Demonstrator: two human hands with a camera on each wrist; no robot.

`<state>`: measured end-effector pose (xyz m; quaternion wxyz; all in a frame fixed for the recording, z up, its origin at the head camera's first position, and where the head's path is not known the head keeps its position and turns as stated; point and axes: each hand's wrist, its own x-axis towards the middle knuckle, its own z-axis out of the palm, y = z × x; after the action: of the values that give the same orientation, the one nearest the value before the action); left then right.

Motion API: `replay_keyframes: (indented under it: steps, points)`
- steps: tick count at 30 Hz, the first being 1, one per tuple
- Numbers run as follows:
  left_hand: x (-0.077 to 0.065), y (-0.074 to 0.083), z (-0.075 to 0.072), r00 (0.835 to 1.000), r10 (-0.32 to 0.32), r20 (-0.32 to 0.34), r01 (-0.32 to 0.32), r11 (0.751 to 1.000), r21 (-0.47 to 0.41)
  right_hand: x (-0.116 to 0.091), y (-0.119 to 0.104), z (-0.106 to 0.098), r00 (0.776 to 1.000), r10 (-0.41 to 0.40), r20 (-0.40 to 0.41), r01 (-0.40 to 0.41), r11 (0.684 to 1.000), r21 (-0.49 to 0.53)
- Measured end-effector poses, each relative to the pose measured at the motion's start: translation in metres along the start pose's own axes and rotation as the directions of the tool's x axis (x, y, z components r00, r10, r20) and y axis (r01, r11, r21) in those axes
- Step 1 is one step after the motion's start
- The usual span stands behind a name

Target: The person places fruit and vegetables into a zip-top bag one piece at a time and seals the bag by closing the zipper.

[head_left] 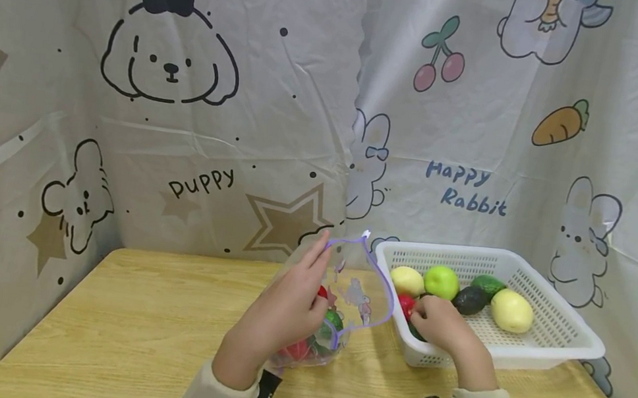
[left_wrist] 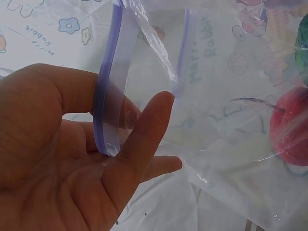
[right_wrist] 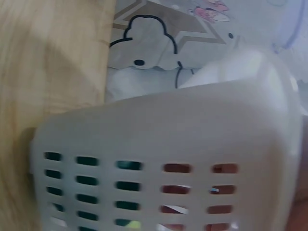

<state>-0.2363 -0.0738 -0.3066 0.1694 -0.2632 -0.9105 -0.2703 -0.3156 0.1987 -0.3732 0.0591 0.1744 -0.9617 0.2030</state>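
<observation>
My left hand (head_left: pixel 287 308) holds the purple-edged mouth of a clear zip bag (head_left: pixel 369 298) with printed pictures. In the left wrist view, the purple zip strip (left_wrist: pixel 107 86) runs between its fingers. Inside the bag lie a red fruit (left_wrist: pixel 291 127) with a thin stem and a dark green item (left_wrist: pixel 302 48). My right hand (head_left: pixel 444 324) reaches into the white basket (head_left: pixel 555 321), fingers bent down beside a red item (head_left: pixel 406 305) and over a dark green one (head_left: pixel 415 332). I cannot tell whether it grips either; the basket wall hides the fingers in the right wrist view.
The basket also holds a green apple (head_left: pixel 441 282), a pale yellow fruit (head_left: pixel 406 281), another larger one (head_left: pixel 512 311), a blackish oval fruit (head_left: pixel 470 300) and a dark green item (head_left: pixel 488 285). A printed curtain (head_left: pixel 281 121) hangs behind the wooden table (head_left: pixel 130 328).
</observation>
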Motion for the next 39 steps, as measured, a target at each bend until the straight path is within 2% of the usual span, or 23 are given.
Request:
replay_keyframes:
  steps: [5, 11, 20, 25, 28, 33, 39]
  points:
    - [0.000, 0.001, 0.000, 1.000, -0.006, 0.003, 0.006, 1.000, 0.005, -0.001, -0.002, -0.002, 0.999, -0.046, -0.018, 0.046, 0.999, 0.007]
    - [0.000, 0.000, 0.000, 1.000, -0.007, 0.001, 0.007, 1.000, 0.003, 0.005, 0.003, 0.011, 0.991, -0.118, -0.070, 0.121, 0.992, 0.041]
    - [-0.001, 0.002, -0.002, 1.000, -0.002, -0.005, 0.002, 1.000, 0.001, 0.006, 0.003, 0.013, 0.998, -0.057, -0.002, 0.057, 0.998, 0.002]
    - [-0.001, 0.001, -0.003, 1.000, -0.008, -0.003, 0.008, 1.000, 0.004, 0.005, 0.003, 0.013, 0.999, 0.010, 0.035, -0.009, 1.000, -0.016]
    - [-0.001, 0.001, -0.003, 1.000, -0.008, 0.000, 0.008, 1.000, 0.004, 0.004, 0.003, 0.013, 0.999, 0.029, 0.020, -0.028, 0.999, -0.021]
    - [-0.001, 0.001, -0.002, 1.000, -0.013, 0.000, 0.013, 1.000, 0.004, 0.004, 0.003, 0.013, 1.000, 0.012, -0.022, -0.012, 1.000, -0.018]
    - [-0.001, 0.000, -0.003, 1.000, -0.011, 0.003, 0.011, 1.000, -0.005, 0.004, 0.002, 0.012, 1.000, 0.023, 0.011, -0.023, 1.000, 0.000]
